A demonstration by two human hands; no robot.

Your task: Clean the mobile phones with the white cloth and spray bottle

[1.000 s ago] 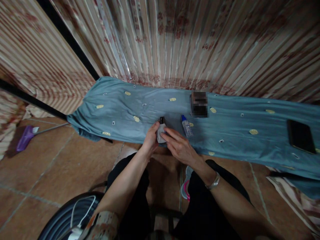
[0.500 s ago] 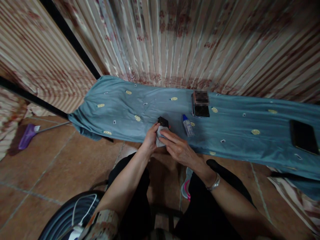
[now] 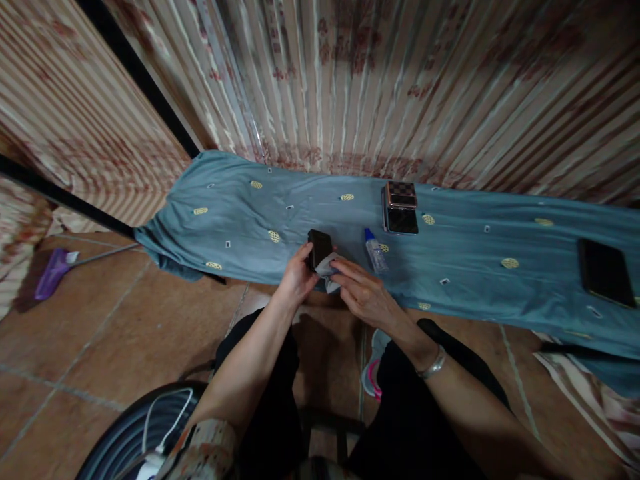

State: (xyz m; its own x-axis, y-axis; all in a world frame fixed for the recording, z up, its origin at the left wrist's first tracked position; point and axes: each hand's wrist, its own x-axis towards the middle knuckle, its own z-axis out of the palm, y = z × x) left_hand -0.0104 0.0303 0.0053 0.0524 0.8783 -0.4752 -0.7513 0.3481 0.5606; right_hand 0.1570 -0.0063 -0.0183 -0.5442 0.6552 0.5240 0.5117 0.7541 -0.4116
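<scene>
My left hand (image 3: 297,276) grips a small black box-like object (image 3: 319,244) by its side, just above the front edge of the blue cloth cover (image 3: 240,227). What kind of object it is I cannot make out. Pinched in the fingers of my right hand (image 3: 365,293) is a thin grey cloth (image 3: 327,268), which lies against the object's lower right side. To the right, a clear bottle with a blue cap (image 3: 376,255) rests on the cover. Behind it a checkered case (image 3: 401,192) sits at the back of a dark, shiny flat device (image 3: 403,222).
A black flat device (image 3: 606,273) lies at the right of the cover. Striped curtains (image 3: 350,87) hang behind. Black poles (image 3: 145,80) stand at left, with a purple broom (image 3: 53,273) on the tiled floor. A dark round stool (image 3: 120,433) with a white cable is lower left.
The black object has turned and shows more of its dark face. My right hand and the grey cloth have shifted right, from over the object to its lower right side.
</scene>
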